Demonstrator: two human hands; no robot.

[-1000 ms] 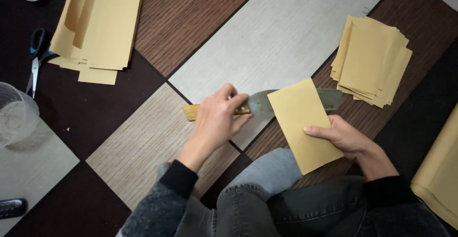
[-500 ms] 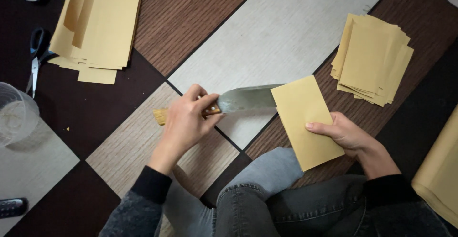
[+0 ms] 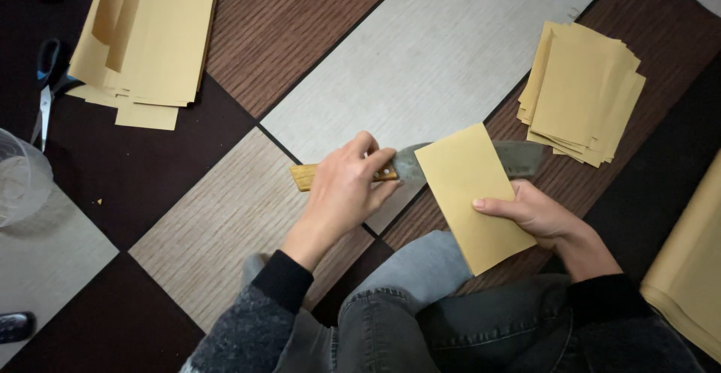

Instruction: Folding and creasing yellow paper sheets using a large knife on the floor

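Note:
My left hand (image 3: 347, 185) grips the wooden handle of a knife (image 3: 518, 157), whose grey blade passes inside or behind a folded sheet of yellow-tan paper (image 3: 472, 193). The blade tip sticks out on the paper's right side. My right hand (image 3: 537, 215) holds the paper by its lower right edge, above my knee. Both hands work over a patterned floor of brown, grey and dark panels.
A pile of small cut yellow sheets (image 3: 582, 91) lies at the right. Larger yellow sheets (image 3: 146, 39) lie at the upper left, beside scissors (image 3: 46, 80). A clear plastic cup (image 3: 19, 181) stands at the left edge. More yellow paper (image 3: 687, 268) lies at the far right.
My left hand pulled the knife left out of the paper, then pushed it back right; the blade now sits through the folded sheet again. The right hand stayed on the paper.

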